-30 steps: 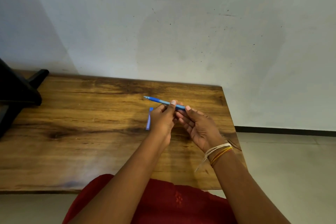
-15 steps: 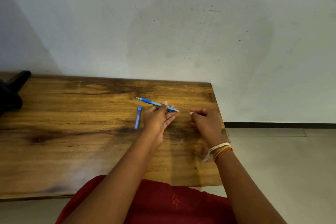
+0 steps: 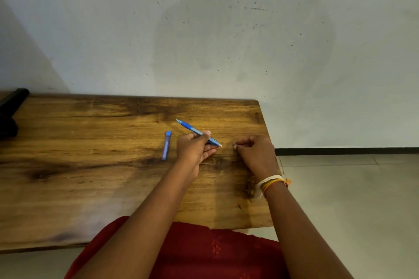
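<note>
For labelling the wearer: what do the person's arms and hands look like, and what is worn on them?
Both forearms are bare; no sleeve shows. Round the wrist of the right hand sit thread bands, white, yellow and orange. The left hand and its wrist show nothing worn.

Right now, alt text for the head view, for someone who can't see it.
A person's left hand holds a blue pen over a wooden table while the right hand pinches its fingertips together near the pen's end. A small blue case lies beside them.
</note>
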`<state>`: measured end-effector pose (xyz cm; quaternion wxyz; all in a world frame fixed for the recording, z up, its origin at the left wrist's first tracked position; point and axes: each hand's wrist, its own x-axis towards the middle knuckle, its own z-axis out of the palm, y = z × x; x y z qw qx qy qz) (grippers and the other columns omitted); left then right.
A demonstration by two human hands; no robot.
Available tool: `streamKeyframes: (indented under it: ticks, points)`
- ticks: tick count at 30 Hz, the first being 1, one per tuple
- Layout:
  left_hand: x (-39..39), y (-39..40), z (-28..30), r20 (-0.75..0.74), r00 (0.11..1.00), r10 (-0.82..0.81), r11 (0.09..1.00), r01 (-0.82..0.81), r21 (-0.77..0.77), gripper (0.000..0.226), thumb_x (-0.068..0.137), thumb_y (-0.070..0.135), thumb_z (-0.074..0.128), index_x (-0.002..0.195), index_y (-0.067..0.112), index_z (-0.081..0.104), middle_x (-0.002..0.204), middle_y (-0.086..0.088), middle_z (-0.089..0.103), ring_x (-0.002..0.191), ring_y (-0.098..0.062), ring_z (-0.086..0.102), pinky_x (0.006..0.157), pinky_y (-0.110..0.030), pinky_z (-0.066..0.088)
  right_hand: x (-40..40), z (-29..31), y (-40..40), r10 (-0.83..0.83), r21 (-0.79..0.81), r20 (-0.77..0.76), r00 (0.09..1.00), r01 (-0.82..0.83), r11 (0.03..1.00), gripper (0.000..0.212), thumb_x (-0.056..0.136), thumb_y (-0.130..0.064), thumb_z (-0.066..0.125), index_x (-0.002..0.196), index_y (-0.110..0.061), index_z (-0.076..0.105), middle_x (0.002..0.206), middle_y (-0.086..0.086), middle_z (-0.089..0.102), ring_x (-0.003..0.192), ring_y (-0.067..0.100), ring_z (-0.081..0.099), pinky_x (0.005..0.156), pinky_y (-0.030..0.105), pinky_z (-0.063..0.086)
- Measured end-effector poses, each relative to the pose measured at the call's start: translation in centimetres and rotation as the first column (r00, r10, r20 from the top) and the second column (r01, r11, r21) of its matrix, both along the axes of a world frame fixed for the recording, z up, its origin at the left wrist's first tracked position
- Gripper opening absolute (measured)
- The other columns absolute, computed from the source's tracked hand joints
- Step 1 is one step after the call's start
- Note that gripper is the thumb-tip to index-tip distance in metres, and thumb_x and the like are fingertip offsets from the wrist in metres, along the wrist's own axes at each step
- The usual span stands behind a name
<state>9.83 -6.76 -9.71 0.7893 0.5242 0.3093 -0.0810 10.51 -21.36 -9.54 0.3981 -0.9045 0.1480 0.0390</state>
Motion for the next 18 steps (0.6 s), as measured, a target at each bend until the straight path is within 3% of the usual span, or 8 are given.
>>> streamKeyframes:
  ticks: [6, 11, 15, 18]
  points:
    - [0.1, 0.3, 0.1, 0.005, 1.000, -0.001, 1.000, 0.001, -0.012, 0.015, 0.093, 0.011, 0.057, 0.105, 0.002, 0.059, 0.090, -0.016, 0.069, 0.077, -0.023, 0.069, 0.073, -0.031, 0.057, 0.6, 0.0, -0.4, -0.023, 0.092, -0.082, 0.996, 0.031, 0.995, 0.015, 0.085, -0.017, 0.071, 0.099, -0.012, 0.073, 0.099, 0.003, 0.069, 0.096, 0.019, 0.063, 0.090, 0.034, 0.052]
    - [0.1, 0.8, 0.3, 0.027, 1.000, 0.014, 0.999, -0.013, -0.034, 0.011, 0.094, 0.011, 0.056, 0.100, 0.003, 0.059, 0.091, -0.017, 0.068, 0.078, -0.024, 0.069, 0.071, -0.030, 0.057, 0.8, 1.0, -0.2, -0.257, 0.404, -0.145, 0.956, 0.294, 0.866, 0.012, 0.091, -0.012, 0.061, 0.098, -0.010, 0.071, 0.079, 0.005, 0.067, 0.070, 0.017, 0.063, 0.076, 0.034, 0.059]
    - [0.2, 0.7, 0.6, 0.052, 0.997, 0.058, 0.996, -0.055, -0.070, 0.006, 0.094, 0.009, 0.056, 0.094, 0.003, 0.058, 0.088, -0.017, 0.067, 0.076, -0.024, 0.069, 0.063, -0.028, 0.058, -0.2, 1.6, 2.0, -0.058, 0.524, -0.159, 0.986, 0.134, 0.841, 0.001, 0.086, -0.013, 0.069, 0.085, -0.013, 0.070, 0.083, 0.007, 0.072, 0.071, 0.014, 0.070, 0.060, 0.024, 0.058]
    - [0.1, 0.6, 0.7, 0.068, 0.995, 0.078, 0.996, -0.076, -0.039, 0.006, 0.093, 0.009, 0.057, 0.094, 0.004, 0.059, 0.087, -0.016, 0.068, 0.073, -0.022, 0.069, 0.065, -0.027, 0.058, -0.8, 1.4, 3.2, 0.047, 0.560, -0.112, 0.993, 0.024, 0.828, 0.011, 0.086, -0.012, 0.071, 0.095, -0.007, 0.072, 0.085, 0.010, 0.075, 0.067, 0.011, 0.072, 0.056, 0.019, 0.057]
